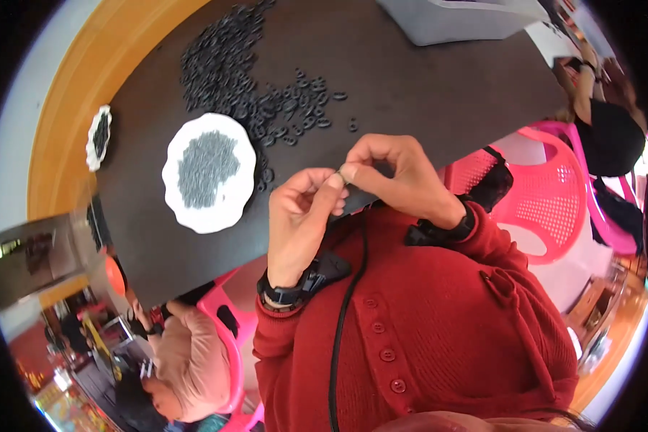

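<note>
My left hand [306,212] and my right hand [392,173] meet above the near edge of the dark table, thumbs and forefingers pinched together. Between the fingertips is something tiny, mostly covered; I cannot make out what it is. To the left of my hands stands a white plate with a scalloped rim [176,202], holding a heap of thin dark grey pin-like pieces [207,167]. Beyond it spreads a large pile of small black ring-shaped parts [227,68], with several strays [313,108] scattered toward my hands.
A translucent plastic bin [457,25] stands at the far right of the table [446,93]. Another white dish [92,147] with dark pieces lies at the far left. Pink chairs [561,187] stand right. One person [191,353] sits lower left, another [612,137] at right.
</note>
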A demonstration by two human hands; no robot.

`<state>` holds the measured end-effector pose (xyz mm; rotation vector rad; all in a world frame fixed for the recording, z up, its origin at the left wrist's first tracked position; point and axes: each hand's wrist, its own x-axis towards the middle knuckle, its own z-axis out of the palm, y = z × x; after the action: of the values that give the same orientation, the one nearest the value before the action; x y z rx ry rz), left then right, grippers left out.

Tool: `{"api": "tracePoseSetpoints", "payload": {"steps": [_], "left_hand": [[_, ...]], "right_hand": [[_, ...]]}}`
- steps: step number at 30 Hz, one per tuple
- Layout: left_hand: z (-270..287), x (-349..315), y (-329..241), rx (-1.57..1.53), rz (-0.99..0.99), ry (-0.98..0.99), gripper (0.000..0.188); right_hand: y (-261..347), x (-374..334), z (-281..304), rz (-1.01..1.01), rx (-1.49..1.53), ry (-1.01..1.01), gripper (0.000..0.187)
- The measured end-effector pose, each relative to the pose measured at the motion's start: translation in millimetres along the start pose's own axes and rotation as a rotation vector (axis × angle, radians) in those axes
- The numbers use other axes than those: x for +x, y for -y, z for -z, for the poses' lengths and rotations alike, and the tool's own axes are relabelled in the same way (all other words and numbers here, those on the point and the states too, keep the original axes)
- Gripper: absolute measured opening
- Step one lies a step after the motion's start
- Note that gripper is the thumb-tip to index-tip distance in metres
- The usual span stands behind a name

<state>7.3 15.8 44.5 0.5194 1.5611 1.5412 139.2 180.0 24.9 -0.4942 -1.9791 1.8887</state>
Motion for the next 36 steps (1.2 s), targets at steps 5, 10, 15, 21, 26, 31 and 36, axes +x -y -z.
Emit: {"api": "tracePoseSetpoints", "payload": {"steps": [5,10,15,21,26,31,36], "left_hand": [[-11,-12,-8,0.045,-0.064,-0.074,0.015],[-3,-22,-22,0.297,-0.151,-0.212,0.016],[61,-37,-32,0.843,-0.278,-0.734,0.016],[128,-39,-16,1.117,-0.159,-0.782,0.021],[131,-21,-10,1.175,-0.102,-0.723,0.020],[136,-12,-4,1.251,-0.030,-0.724,0.021],[140,-6,4,1.330,-0.036,-0.719,0.021]], "right_hand": [[8,0,2,-0.023,0.057,0.012,0.015],[17,-3,12,-0.049,0.094,-0.057,0.012],[17,-7,25,-0.051,0.123,-0.131,0.013],[20,-8,25,-0.062,0.086,-0.109,0.012],[14,-6,24,-0.032,0.075,-0.102,0.012],[10,-8,29,-0.061,0.065,-0.112,0.012],[5,-9,33,-0.064,0.064,-0.125,0.011]]}}
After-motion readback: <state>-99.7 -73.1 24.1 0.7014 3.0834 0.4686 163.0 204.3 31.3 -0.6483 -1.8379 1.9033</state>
